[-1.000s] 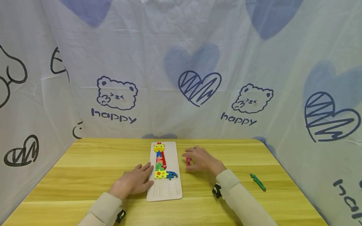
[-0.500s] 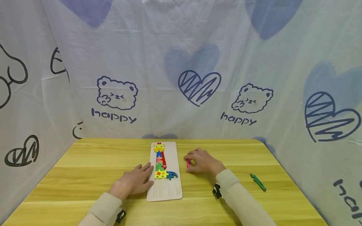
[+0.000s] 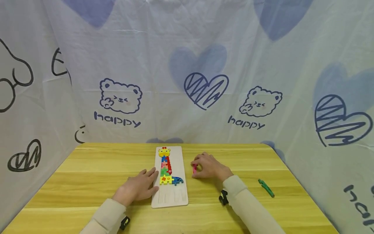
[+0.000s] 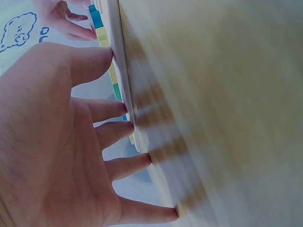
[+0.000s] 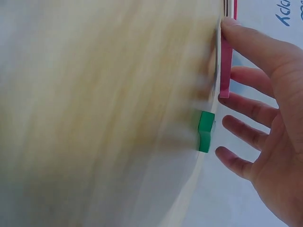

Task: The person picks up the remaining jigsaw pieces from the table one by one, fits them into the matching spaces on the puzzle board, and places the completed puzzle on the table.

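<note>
A white puzzle board (image 3: 177,162) lies on the table with a giraffe of coloured pieces in it: a yellow head (image 3: 164,152), a neck of several colours, a yellow body piece (image 3: 166,180) and a blue piece (image 3: 177,180). Along its left edge rests my left hand (image 3: 136,186), thumb and fingertips touching the edge and the table. To the right of the board, my right hand (image 3: 208,166) pinches a pink puzzle piece (image 5: 225,71) between thumb and fingers. The fingers partly hide this piece in the head view.
A green puzzle piece (image 3: 266,188) lies farther right on the wooden table (image 3: 87,169). Bare recesses (image 3: 169,196) show in the near end of the board. A printed white curtain (image 3: 163,107) hangs behind and beside the table.
My right hand's thumb and fingers have closed in on the pink puzzle piece, which stays at about the same place. The left hand and the board have not visibly moved.
</note>
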